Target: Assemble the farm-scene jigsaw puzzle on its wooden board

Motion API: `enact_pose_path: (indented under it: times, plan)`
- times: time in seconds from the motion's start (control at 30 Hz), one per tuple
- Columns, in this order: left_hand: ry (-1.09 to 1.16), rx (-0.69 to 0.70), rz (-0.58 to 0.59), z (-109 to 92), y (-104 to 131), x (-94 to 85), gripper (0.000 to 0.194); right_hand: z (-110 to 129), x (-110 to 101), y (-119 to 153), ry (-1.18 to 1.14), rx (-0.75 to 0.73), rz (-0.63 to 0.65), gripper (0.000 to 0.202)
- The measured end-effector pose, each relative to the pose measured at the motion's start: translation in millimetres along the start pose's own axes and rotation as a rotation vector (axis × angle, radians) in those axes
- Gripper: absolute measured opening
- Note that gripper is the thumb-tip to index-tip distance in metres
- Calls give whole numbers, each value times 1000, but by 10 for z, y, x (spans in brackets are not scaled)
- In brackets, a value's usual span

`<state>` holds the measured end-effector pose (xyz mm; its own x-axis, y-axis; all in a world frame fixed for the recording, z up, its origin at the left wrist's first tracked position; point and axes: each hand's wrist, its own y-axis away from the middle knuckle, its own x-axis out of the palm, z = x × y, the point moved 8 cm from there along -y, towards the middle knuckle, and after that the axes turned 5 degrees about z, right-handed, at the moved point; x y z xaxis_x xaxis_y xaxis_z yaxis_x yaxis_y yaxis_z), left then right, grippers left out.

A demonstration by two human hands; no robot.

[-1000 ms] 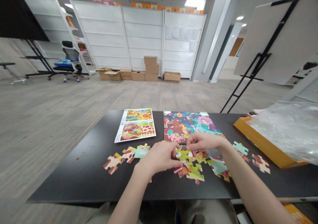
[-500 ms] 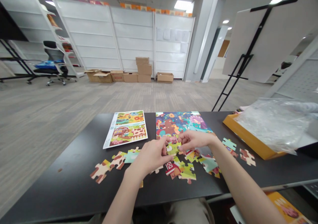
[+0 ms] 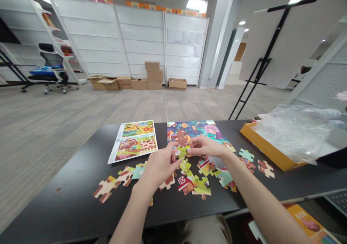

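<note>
A green jigsaw puzzle piece [image 3: 182,151] is pinched between my two hands, above the loose pieces on the black table. My left hand [image 3: 161,164] has its fingers closed at the piece's left side. At the right side, the bent fingers of my right hand [image 3: 206,147] grip it. Just below lie a red barn piece [image 3: 185,184] and a green piece [image 3: 202,188]. Brown-and-white cow-patch pieces [image 3: 104,188] lie to the left. Behind my hands is a colourful puzzle picture [image 3: 195,129], partly covered by them.
A printed reference sheet [image 3: 135,142] lies at the back left of the table [image 3: 81,186]. At the right stands a yellow box [image 3: 273,150] with clear plastic wrapping [image 3: 292,128] in it. More pieces, such as a cow-patch piece [image 3: 266,168], lie beside the box.
Both hands have moved slightly away from me with the green puzzle piece, uncovering a cow-patch piece beneath. The whole view has shifted a little.
</note>
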<state>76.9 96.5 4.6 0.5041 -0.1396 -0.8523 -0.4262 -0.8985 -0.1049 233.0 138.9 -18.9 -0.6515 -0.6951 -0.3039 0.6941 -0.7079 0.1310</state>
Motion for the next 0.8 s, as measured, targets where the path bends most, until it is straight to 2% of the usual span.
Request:
enact_pose_path:
  times: [0.17,0.27,0.37,0.47,0.53,0.6,0.7,0.8]
  plan:
    - [-5,2,-7,-16,-11,-2,40,71,52,-28,-22,-30,-65,40]
    - [4,-2,-30,-39,-19,-22,45,107,-38,-22,14,-65,-148,42]
    - [18,-14,-72,-50,-24,-56,54,106,-424,72,59,-75,-347,47]
    - [10,-13,-88,-39,-30,-61,56,59,-1068,312,153,-51,-660,57]
    - [5,-6,-73,-15,-36,-41,55,-5,-1475,497,248,-36,-839,55]
    - [8,5,-47,15,-41,-15,52,-200,-1788,628,256,43,-938,57]
    - [8,13,-21,52,-42,0,49,-595,-2053,725,238,185,-1007,59]
    - [-21,-20,-25,81,-41,-23,48,-902,-2134,711,289,262,-1018,55]
